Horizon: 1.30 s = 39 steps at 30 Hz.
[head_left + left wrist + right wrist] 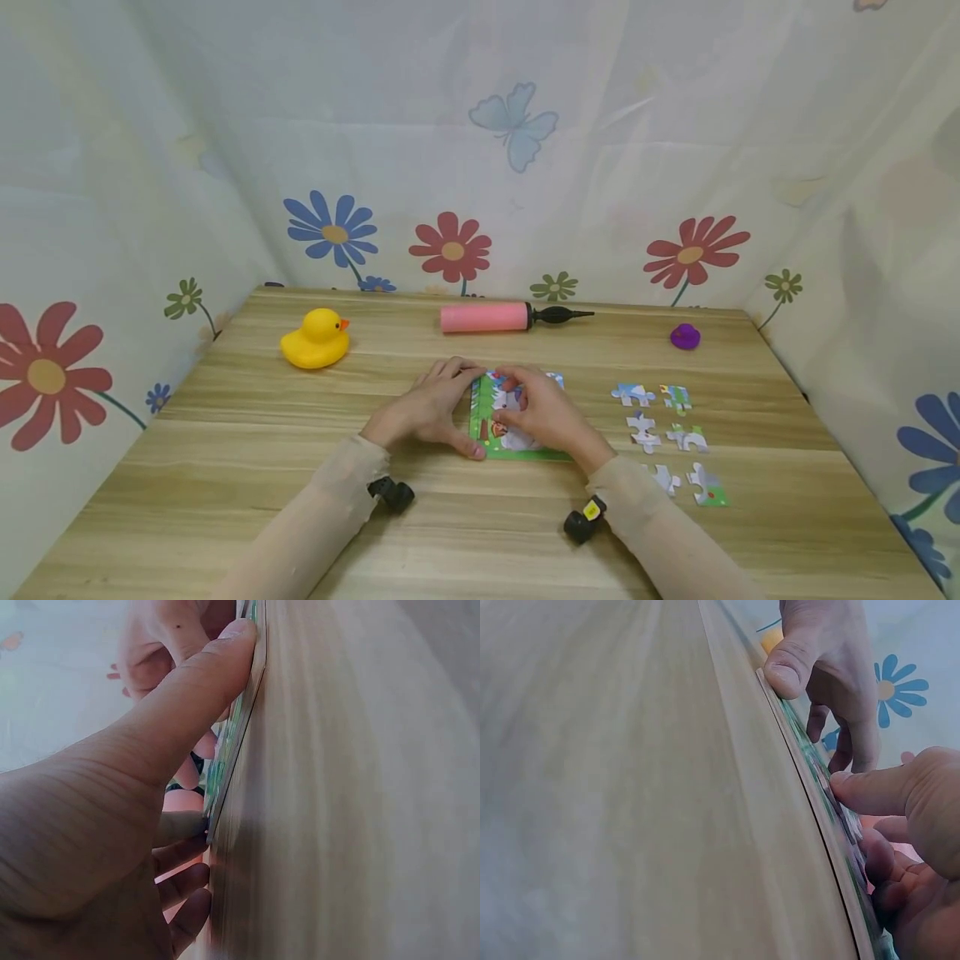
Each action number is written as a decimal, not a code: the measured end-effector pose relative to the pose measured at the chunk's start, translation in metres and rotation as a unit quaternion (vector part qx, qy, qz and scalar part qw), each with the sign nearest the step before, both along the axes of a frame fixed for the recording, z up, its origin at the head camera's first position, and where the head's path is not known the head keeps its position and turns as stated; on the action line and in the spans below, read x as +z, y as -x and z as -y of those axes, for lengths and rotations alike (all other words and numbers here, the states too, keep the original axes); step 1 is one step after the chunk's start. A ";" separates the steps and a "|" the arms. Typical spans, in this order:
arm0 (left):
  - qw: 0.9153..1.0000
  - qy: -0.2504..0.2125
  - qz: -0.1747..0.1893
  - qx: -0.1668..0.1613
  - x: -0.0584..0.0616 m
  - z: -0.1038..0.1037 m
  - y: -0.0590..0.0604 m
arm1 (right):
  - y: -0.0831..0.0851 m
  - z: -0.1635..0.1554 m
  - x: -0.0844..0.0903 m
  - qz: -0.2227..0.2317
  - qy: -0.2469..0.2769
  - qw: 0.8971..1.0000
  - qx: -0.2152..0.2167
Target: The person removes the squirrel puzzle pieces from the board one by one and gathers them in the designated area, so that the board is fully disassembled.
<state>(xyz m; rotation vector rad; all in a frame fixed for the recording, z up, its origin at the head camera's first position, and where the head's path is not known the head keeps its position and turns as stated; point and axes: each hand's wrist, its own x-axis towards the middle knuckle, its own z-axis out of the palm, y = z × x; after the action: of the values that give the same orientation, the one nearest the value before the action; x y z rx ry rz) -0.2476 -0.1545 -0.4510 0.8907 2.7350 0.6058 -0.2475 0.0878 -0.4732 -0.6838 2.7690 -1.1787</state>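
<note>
A green-framed puzzle board (487, 446) lies flat in the middle of the wooden table (225, 467). My left hand (431, 408) lies along its left edge, thumb against the near-left corner and fingers at the far-left corner. The left wrist view shows that thumb (225, 660) straight against the board's rim (241, 712). My right hand (543, 412) rests on top of the board and hides most of its picture. In the right wrist view its thumb (862, 791) touches the board (815, 784). I see no piece held in either hand.
Several loose puzzle pieces (667, 433) lie to the right of the board. Along the back stand a yellow rubber duck (315, 339), a pink hand pump (495, 317) and a small purple object (685, 337). Flowered curtains close in the table on three sides.
</note>
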 end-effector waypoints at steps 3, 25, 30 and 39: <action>1.000 0.000 0.000 0.003 0.000 0.000 0.000 | -0.001 0.001 0.001 -0.002 -0.006 1.000 -0.003; 1.000 0.000 0.012 0.015 0.000 0.000 -0.002 | 0.001 0.005 0.000 0.014 -0.022 1.000 -0.015; 1.000 -0.001 0.014 0.018 0.000 0.000 -0.002 | 0.000 0.003 0.001 0.025 0.013 1.000 -0.012; 1.000 -0.002 0.011 0.015 0.001 -0.002 0.000 | 0.000 0.001 0.003 0.035 0.045 0.998 -0.012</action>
<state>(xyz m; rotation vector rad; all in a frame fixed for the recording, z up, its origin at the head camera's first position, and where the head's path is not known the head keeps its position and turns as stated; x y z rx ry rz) -0.2473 -0.1529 -0.4505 0.8399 2.7328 0.6242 -0.2474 0.0867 -0.4698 -0.6061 2.6873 -1.3120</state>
